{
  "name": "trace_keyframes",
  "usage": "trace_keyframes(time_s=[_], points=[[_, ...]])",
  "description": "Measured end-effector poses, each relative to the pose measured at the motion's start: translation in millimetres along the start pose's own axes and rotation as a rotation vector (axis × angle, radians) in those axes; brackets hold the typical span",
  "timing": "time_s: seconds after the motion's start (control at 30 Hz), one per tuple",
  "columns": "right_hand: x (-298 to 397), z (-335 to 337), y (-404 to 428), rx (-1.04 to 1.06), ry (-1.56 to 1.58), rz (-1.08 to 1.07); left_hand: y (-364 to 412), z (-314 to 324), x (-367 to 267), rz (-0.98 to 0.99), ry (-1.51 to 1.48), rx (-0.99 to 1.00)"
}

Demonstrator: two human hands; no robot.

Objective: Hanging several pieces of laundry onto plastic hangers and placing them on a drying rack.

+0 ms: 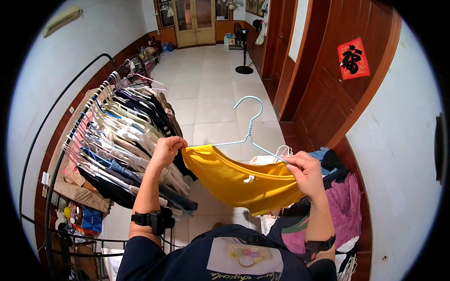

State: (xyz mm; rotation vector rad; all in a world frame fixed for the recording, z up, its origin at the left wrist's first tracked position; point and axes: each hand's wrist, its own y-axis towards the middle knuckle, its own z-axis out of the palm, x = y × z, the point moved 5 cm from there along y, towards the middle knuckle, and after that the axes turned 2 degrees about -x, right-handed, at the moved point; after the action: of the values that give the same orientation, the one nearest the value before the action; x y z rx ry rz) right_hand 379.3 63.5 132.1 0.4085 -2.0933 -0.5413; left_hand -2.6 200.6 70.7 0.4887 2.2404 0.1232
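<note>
A yellow garment point(242, 186) with a wide neckline and a small white tag hangs between my two hands. A light blue wire hanger point(250, 131) rises from its neck opening, hook upward. My left hand point(168, 150) pinches the garment's left shoulder, close to one end of the hanger. With thumb and fingers, my right hand point(306, 172) grips the other shoulder side at the neckline, against the hanger's sloping arm. The hanger's ends are hidden by cloth and fingers.
On the left, a black metal clothes rack point(88, 102) holds many garments on hangers point(130, 140). A heap of clothes point(346, 207) lies at the right by the wall. Further off stand a black pedestal fan point(244, 52) and double doors point(194, 23) beyond the tiled floor point(211, 84).
</note>
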Motion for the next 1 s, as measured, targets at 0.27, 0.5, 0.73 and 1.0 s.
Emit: trace_keyframes(time_s=[0.27, 0.5, 0.73, 1.0], points=[[0.7, 1.6, 0.6, 0.071, -0.035, 0.006, -17.8, 47.8, -72.0, 0.29, 0.021, -0.097], [-12.8, -19.8, -6.4, 0.215, -0.019, 0.01, -45.1, -0.2, -71.4, 0.141, -0.167, -0.227], [-57.6, -39.9, -24.8, 0.06, 0.16, 0.197, -78.4, -36.7, -70.5, 0.087, -0.246, -0.341], [13.3, -37.2, -15.5, -0.127, -0.184, -0.122, -81.3, -41.0, -78.9, 0.079, -0.209, -0.315]])
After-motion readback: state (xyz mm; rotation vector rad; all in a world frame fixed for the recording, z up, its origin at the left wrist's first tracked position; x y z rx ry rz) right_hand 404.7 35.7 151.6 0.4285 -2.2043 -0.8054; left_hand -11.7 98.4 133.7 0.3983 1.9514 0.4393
